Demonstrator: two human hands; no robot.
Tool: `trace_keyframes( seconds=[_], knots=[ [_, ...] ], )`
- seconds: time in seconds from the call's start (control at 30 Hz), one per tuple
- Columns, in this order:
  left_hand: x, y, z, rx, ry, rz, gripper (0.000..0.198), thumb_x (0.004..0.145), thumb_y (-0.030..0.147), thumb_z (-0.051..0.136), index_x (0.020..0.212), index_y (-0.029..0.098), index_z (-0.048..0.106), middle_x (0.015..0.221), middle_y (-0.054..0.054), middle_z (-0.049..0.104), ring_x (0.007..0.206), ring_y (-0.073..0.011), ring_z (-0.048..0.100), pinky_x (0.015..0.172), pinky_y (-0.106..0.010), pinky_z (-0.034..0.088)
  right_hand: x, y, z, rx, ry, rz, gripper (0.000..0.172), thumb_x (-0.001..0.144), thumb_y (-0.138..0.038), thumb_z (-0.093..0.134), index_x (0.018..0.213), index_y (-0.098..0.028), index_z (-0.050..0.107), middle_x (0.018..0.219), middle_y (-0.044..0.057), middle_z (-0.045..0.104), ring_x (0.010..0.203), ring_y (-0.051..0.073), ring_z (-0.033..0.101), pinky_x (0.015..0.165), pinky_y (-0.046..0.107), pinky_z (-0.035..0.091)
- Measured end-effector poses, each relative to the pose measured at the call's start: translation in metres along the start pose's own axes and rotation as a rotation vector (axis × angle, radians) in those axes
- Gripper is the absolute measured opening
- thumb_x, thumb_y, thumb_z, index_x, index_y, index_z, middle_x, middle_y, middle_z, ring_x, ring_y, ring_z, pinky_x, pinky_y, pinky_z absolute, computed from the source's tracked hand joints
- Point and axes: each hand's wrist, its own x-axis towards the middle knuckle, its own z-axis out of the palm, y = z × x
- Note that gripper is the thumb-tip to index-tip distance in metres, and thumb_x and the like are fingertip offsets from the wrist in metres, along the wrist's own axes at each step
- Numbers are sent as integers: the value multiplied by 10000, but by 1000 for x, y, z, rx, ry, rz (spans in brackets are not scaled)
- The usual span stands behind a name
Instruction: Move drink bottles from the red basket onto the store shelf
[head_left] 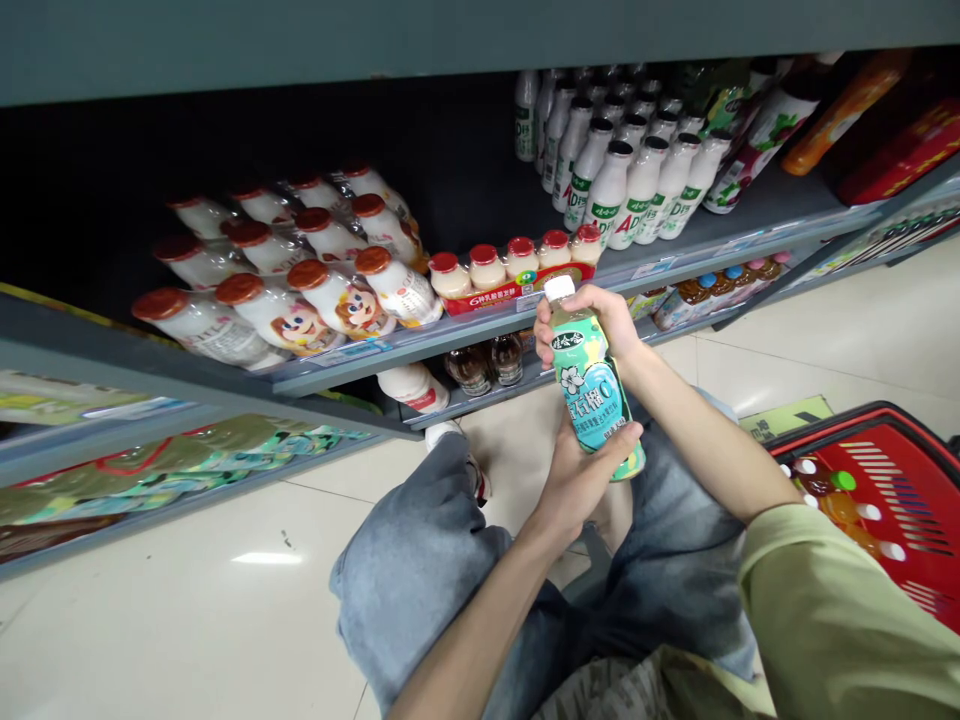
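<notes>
I hold a small drink bottle (591, 385) with a white cap and a green and teal label in front of the shelves. My left hand (579, 478) grips its lower end from below. My right hand (606, 320) wraps around its upper part just under the cap. The bottle is tilted slightly, with its cap toward the shelf.
A grey shelf (420, 345) carries white bottles with red-brown caps (300, 270), a pack of small red-capped bottles (517, 268) and rows of white bottles with black caps (630, 170). A red basket (885, 500) with bottles stands on the floor at right. My knees in jeans (427, 540) are below.
</notes>
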Motion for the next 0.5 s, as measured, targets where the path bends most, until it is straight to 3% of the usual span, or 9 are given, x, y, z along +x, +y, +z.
trace_keyframes(
  seconds=[0.17, 0.33, 0.5],
  knots=[
    [1, 0, 2, -32, 12, -72, 454, 669, 281, 920, 1055, 177, 705, 1010, -82, 763, 896, -214, 705, 825, -335, 561, 1, 1, 0, -17, 22, 19, 230, 675, -353, 607, 815, -175, 565, 682, 17, 625, 575, 169, 629, 571, 299, 543],
    [1, 2, 3, -110, 18, -156, 399, 624, 245, 905, 962, 160, 711, 961, -79, 758, 885, -217, 688, 805, -332, 540, 6, 6, -2, -68, 158, 98, 216, 658, -331, 638, 782, -156, 613, 688, 41, 674, 568, 185, 660, 557, 296, 548],
    [3, -6, 5, -95, 158, -74, 336, 601, 161, 874, 890, 187, 704, 864, -12, 730, 789, -164, 647, 771, -295, 506, 11, 14, -2, -295, 315, 14, 146, 657, -289, 669, 706, -158, 627, 646, 70, 691, 540, 202, 658, 487, 284, 504]
  ],
)
